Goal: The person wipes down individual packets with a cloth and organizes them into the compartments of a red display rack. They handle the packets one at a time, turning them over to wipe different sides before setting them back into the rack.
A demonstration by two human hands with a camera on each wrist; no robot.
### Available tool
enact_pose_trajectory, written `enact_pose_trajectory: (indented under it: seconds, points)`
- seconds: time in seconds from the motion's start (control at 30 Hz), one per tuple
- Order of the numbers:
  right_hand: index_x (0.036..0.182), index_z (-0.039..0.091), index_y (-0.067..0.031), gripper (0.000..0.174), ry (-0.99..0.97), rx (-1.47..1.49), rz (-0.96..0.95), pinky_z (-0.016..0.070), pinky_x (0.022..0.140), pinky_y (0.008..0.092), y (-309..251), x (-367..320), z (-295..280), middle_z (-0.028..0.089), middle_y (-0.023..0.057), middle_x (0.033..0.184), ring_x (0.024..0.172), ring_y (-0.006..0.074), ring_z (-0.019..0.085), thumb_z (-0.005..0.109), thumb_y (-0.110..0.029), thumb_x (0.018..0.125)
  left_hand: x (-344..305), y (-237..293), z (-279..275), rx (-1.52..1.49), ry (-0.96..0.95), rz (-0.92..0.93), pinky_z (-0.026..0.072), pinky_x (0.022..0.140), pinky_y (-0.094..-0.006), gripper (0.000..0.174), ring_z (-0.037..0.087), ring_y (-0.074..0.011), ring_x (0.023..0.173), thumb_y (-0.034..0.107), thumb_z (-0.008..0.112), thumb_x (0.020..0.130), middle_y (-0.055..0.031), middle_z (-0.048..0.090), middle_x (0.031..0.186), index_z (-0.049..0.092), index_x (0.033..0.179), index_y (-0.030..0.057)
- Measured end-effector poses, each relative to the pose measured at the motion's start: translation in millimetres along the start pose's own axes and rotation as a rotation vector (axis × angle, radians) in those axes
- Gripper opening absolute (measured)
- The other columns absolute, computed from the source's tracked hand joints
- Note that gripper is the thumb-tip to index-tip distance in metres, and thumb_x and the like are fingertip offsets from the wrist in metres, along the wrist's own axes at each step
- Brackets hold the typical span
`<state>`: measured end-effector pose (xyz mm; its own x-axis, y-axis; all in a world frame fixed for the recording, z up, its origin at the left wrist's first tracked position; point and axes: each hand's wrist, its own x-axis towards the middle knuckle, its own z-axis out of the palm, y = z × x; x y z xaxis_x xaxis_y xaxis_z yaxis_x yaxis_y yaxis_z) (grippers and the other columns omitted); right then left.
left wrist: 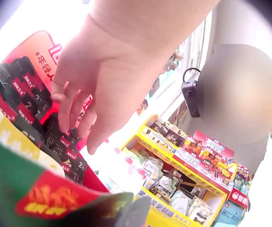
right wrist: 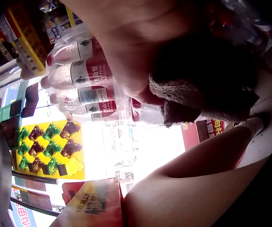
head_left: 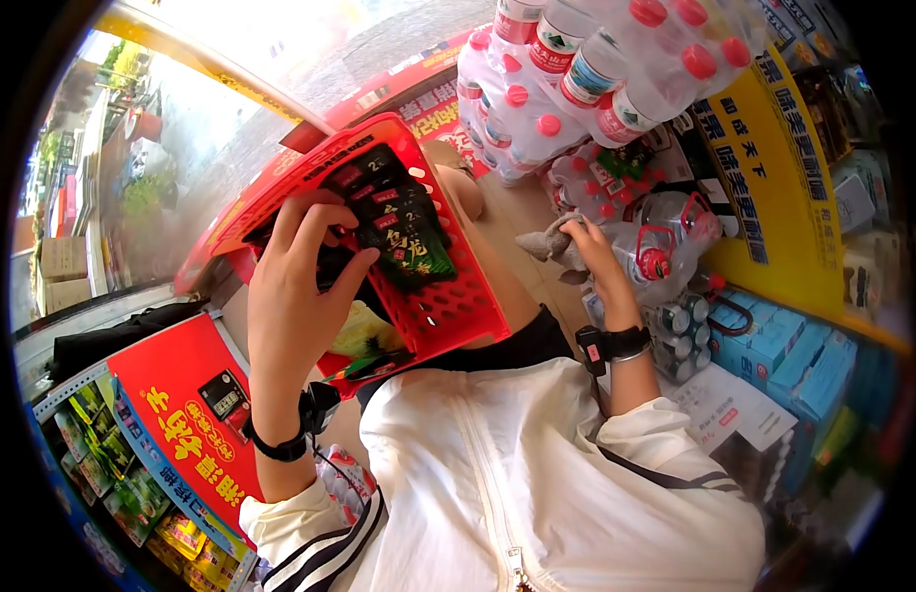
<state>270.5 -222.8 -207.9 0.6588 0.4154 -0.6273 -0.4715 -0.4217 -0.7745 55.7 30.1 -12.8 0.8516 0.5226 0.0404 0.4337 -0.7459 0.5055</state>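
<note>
A red plastic basket (head_left: pixel 463 321) rests tilted over the person's lap, with several dark packets (head_left: pixel 409 242) standing inside. Over its left side reaches the left hand (head_left: pixel 305 261), fingers loosely bent and thumb beside the packets. In the left wrist view, the fingertips (left wrist: pixel 64 124) hang right at the black-and-red packets (left wrist: pixel 25 94), with nothing seen gripped between them. Off to the right of the basket, the right hand (head_left: pixel 598 261) holds a bunched grey cloth (head_left: pixel 547 242). The right wrist view shows this cloth (right wrist: pixel 183 99) dark and crumpled under the palm.
Plastic-wrapped water bottles (head_left: pixel 576 84) are stacked beyond the basket. Large water jugs (head_left: pixel 670 237), a yellow rack (head_left: pixel 779 168) and blue boxes (head_left: pixel 774 340) stand on the right. A red display sign (head_left: pixel 187 409) and snack packets are at lower left.
</note>
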Motion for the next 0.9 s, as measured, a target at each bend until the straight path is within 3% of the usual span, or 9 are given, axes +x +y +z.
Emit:
enact_pose_trajectory:
  seconds: [0.13,0.17,0.33,0.4,0.53,0.57,0.6,0.67,0.9]
  points:
    - [0.101,0.064,-0.0065,0.025,0.032,0.128,0.033,0.0447,0.083,0.0283,49,34,-22,0.063,0.0011,0.094,0.09,0.0123,0.058,0.062,-0.029,0.089,-11,-4,-17,-0.233,-0.085,-0.048,0.0479,0.078,-0.0307,0.024,0.058,-0.0168,0.085,0.0,0.072,0.079,-0.0086,0.058,0.112,0.059,0.099,0.0015]
    - [0.102,0.064,-0.0082,0.024,0.052,0.199,0.056,0.047,0.077,0.0289,54,39,-23,0.063,0.0013,0.093,0.088,0.0132,0.06,0.066,-0.028,0.087,-14,-7,-20,-0.273,-0.06,-0.032,0.0435,0.069,-0.0243,0.023,0.057,-0.0118,0.083,0.004,0.074,0.079,-0.0033,0.06,0.109,0.06,0.098,0.0033]
    - [0.104,0.064,-0.0078,0.023,0.181,0.418,0.074,0.0485,0.062,0.0281,62,67,-41,0.064,0.002,0.091,0.077,0.0159,0.062,0.07,-0.019,0.084,-25,-10,-37,-0.385,-0.04,-0.083,0.0425,0.069,-0.025,0.014,0.056,-0.0109,0.085,-0.001,0.067,0.081,-0.0068,0.062,0.106,0.061,0.094,0.0016]
    - [0.104,0.063,-0.0059,0.023,0.283,0.436,-0.09,0.0491,0.063,0.0298,60,84,-49,0.064,0.0037,0.092,0.076,0.0156,0.063,0.07,-0.017,0.084,-26,-12,-39,-0.359,0.028,-0.067,0.0418,0.07,-0.0249,0.011,0.055,-0.0111,0.083,-0.001,0.065,0.082,-0.0061,0.063,0.106,0.061,0.092,0.0016]
    - [0.1,0.065,-0.0117,0.019,0.302,0.463,-0.049,0.0515,0.068,0.0331,59,132,-79,0.065,0.0018,0.089,0.077,0.017,0.062,0.07,-0.015,0.083,-28,-14,-38,-0.385,0.076,-0.098,0.0392,0.069,-0.0237,0.009,0.052,-0.0092,0.082,0.0,0.064,0.084,-0.0055,0.063,0.105,0.061,0.091,0.0028]
    - [0.099,0.065,-0.013,0.015,0.428,0.494,-0.003,0.0513,0.07,0.0361,64,153,-85,0.065,0.0023,0.088,0.077,0.0188,0.063,0.068,-0.017,0.084,-28,-13,-38,-0.383,0.077,-0.097,0.0392,0.069,-0.0237,0.009,0.052,-0.0092,0.082,0.0,0.064,0.084,-0.0055,0.063,0.105,0.061,0.091,0.0028]
    - [0.099,0.065,-0.013,0.015,0.428,0.496,-0.003,0.0513,0.07,0.0361,62,158,-89,0.065,0.0023,0.088,0.077,0.0188,0.063,0.068,-0.017,0.084,-28,-12,-38,-0.394,0.077,-0.102,0.0388,0.069,-0.0234,0.008,0.052,-0.0088,0.083,0.0,0.063,0.084,-0.0053,0.063,0.105,0.061,0.091,0.003]
    - [0.094,0.065,-0.014,0.01,0.346,0.828,0.027,0.0515,0.074,0.039,58,167,-98,0.067,0.0037,0.089,0.079,0.021,0.064,0.065,-0.02,0.086,-28,-11,-39,-0.403,0.079,-0.106,0.0383,0.068,-0.0231,0.008,0.051,-0.0084,0.083,0.0,0.063,0.084,-0.005,0.062,0.104,0.061,0.091,0.0032]
    - [0.096,0.065,-0.0138,0.017,0.308,0.816,0.097,0.052,0.086,0.0422,96,232,-130,0.069,0.006,0.094,0.091,0.0267,0.066,0.061,-0.028,0.089,-29,-13,-40,-0.427,0.086,-0.135,0.0384,0.069,-0.0231,0.006,0.051,-0.0082,0.083,0.002,0.063,0.086,-0.0048,0.062,0.104,0.061,0.092,0.0034]
